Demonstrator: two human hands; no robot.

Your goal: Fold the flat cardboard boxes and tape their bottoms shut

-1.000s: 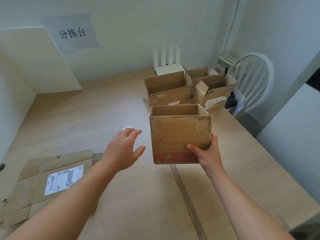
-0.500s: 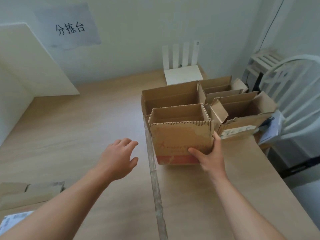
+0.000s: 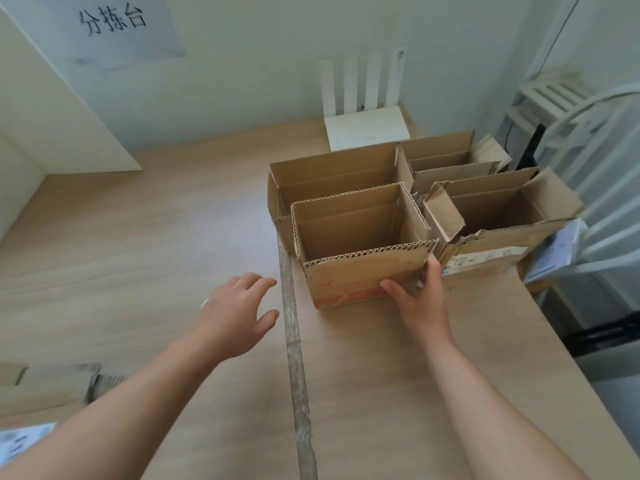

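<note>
As right hand [image 3: 420, 299] grips box [image 3: 346, 275] corner, left hand [image 3: 235, 313] hovers apart.

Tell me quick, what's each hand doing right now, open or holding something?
Left hand: open, holding nothing.
Right hand: holding the near-right corner of the small cardboard box.

We see through one wide-angle camera worn on the head, facing forward and down over the table [image 3: 138, 258] toward the far wall [image 3: 242, 81]. It sits close: left hand [image 3: 235, 313], right hand [image 3: 420, 306] and box [image 3: 346, 278] fill the middle.
</note>
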